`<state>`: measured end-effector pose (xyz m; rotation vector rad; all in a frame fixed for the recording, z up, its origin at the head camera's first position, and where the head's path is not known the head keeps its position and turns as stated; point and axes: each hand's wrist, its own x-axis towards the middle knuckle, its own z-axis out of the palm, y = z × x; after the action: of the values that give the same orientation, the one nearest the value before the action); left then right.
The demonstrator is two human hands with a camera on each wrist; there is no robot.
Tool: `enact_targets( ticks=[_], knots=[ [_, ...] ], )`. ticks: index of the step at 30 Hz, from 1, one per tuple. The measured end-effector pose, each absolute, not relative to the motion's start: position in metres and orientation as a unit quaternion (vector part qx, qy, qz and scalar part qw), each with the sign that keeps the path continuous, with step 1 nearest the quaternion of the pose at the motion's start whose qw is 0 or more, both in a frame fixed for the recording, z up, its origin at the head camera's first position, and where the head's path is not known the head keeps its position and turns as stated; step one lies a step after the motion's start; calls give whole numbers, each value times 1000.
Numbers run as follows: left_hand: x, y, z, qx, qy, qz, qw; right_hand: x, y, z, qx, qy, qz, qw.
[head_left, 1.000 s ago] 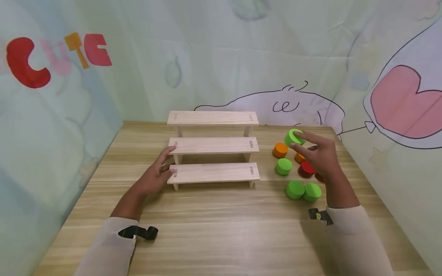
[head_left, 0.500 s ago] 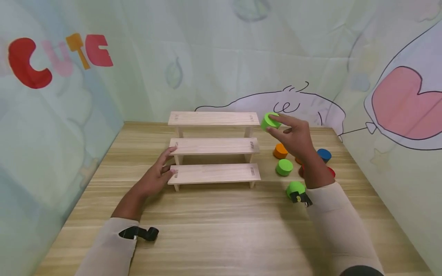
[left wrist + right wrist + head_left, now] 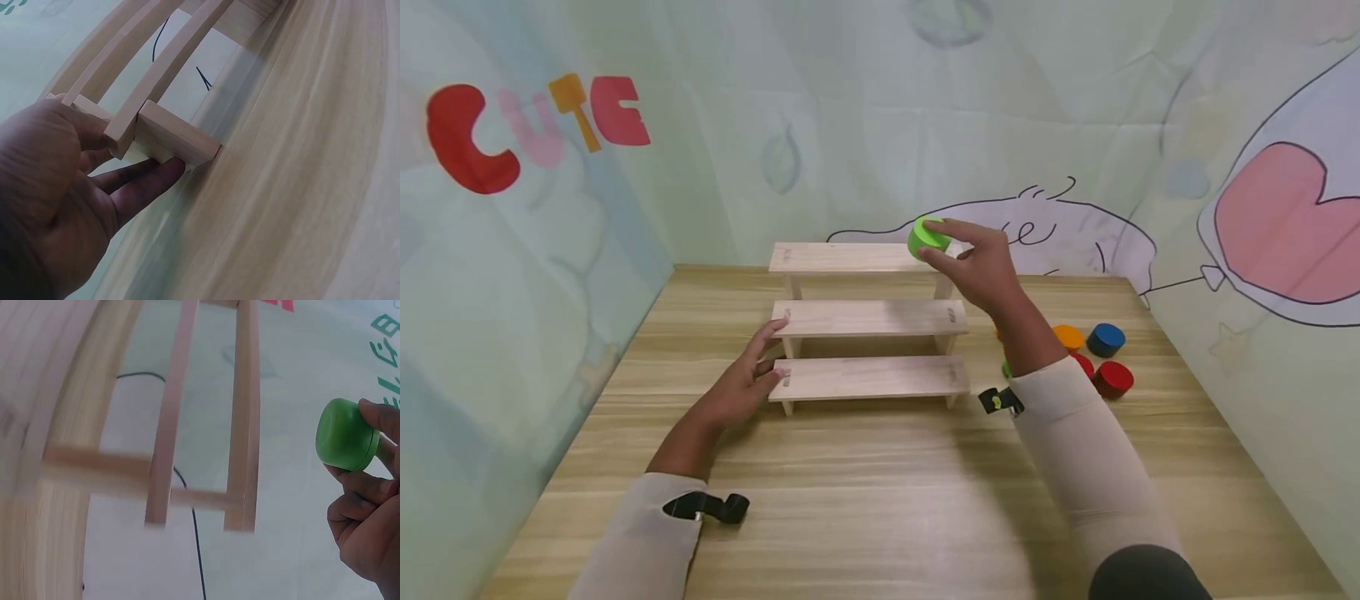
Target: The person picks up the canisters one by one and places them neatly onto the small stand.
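Note:
A pale three-tier wooden stand stands on the table in the head view. My left hand holds its left end, with fingertips on the middle and lowest steps. In the left wrist view, fingers of that hand press against the stand's side support. My right hand pinches a light green round block between thumb and fingers, raised at the right part of the top step. The right wrist view shows the green block apart from the stand's boards.
Right of the stand lie a blue block, an orange block and two red blocks, the nearer red block in full view. My right forearm mostly hides other blocks. A printed cloth hangs behind the wooden table.
My right hand has carried the green block left and up, from over the loose blocks to the top step. The left hand keeps its place on the stand.

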<state>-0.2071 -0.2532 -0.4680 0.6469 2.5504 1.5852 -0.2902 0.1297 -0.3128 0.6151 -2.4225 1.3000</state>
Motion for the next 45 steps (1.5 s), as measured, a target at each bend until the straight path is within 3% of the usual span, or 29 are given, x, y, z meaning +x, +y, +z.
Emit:
enact_targets(
  ticks=[16,24,32,45],
  knots=[
    [-206,-251,-465,203,830,518,41,-316,34,-308,250,-815,515,94],
    [-205,-250,-463,195,838,508,44,-324,-5,-322,265,-830,479,107],
    [-207,-248,-465,197,836,509,47,-332,-14,-328,268,-844,455,93],
    [-209,-249,-467,201,836,509,42,-341,-17,-332,245,-846,474,19]
  ],
)
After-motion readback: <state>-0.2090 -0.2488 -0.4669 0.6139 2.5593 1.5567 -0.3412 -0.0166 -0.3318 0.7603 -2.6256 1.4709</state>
